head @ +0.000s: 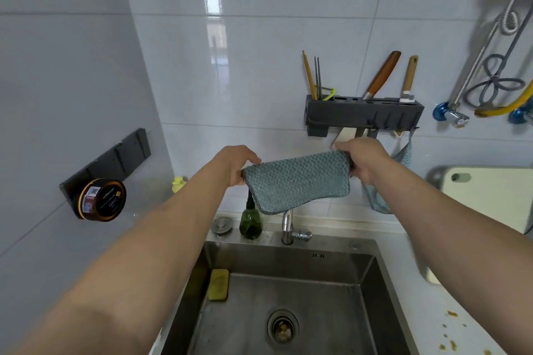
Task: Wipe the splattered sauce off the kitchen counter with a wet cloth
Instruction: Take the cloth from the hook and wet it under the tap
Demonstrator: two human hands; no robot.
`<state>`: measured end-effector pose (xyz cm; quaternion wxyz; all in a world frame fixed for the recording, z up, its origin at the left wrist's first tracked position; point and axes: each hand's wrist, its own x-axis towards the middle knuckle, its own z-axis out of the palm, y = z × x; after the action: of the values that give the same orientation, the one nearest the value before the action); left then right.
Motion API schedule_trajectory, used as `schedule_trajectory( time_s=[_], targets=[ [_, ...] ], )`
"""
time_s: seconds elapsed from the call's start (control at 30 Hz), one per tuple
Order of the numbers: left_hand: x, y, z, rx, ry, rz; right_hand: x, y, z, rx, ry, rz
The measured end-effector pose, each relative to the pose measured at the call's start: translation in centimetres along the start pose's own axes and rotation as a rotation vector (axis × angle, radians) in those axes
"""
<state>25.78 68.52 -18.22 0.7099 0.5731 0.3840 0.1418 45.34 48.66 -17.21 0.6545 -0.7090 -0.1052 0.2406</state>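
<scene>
Head view is the only one, looking down past two bare forearms held out over the sink (288, 297). The left hand (235, 164) is gripping one upper corner of the cloth (297, 181), and the right hand (362, 157) is gripping the opposite one; the fingers of both are curling round the fabric edges, though the fingertips themselves are hiding behind the cloth and knuckles. The blue-grey cloth is hanging stretched between them in the air, above the tap (290, 228), whose upper part it is covering. Whether the cloth is wet cannot be told from here.

Sauce spots (450, 328) are lying on the pale tabletop (415, 282) to the right of the sink, near the bottom edge, where some are running out of frame. A yellow sponge (218, 284) is sitting against the sink's left inner wall, and bits of something are sitting in the drain strainer (282, 326). A green pump bottle (250, 222) is standing on the sink ledge, its top partly behind the cloth. On the wall, a dark rack (363, 114) is holding knives and chopsticks; a second cloth (401, 158) is hanging from it, mostly hidden behind the right wrist. A cutting board (490, 196) is leaning at the right, cut off by the frame edge. A round dark jar (101, 199) is sticking out from the left wall holder, its label too small to read.
</scene>
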Motion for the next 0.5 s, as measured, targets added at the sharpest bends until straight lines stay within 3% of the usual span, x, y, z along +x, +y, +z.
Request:
schedule_trajectory(
  time_s=[0.07, 0.1, 0.17, 0.23, 0.4, 0.5],
  targets=[
    [-0.3, 0.1, 0.0, 0.008, -0.054, 0.052, -0.1, -0.4, -0.3, 0.043, -0.029, -0.041],
    [-0.3, 0.1, -0.1, 0.120, -0.085, 0.100, -0.2, -0.5, -0.4, 0.015, -0.036, -0.074],
    [0.2, -0.1, -0.2, 0.552, -0.095, 0.197, -0.3, -0.6, -0.6, -0.118, -0.013, -0.142],
    [0.5, -0.3, -0.1, 0.790, -0.041, 0.301, -0.8, -0.9, -0.8, -0.268, 0.036, -0.217],
    [1.0, 1.0, -0.8, 0.575, 0.023, 0.325, -1.0, -1.0, -1.6, -0.405, 0.105, -0.332],
    [1.2, 2.1, -1.1, 0.643, 0.036, 0.356, -0.8, -1.5, -2.0, -0.371, 0.134, -0.361]
  ],
)
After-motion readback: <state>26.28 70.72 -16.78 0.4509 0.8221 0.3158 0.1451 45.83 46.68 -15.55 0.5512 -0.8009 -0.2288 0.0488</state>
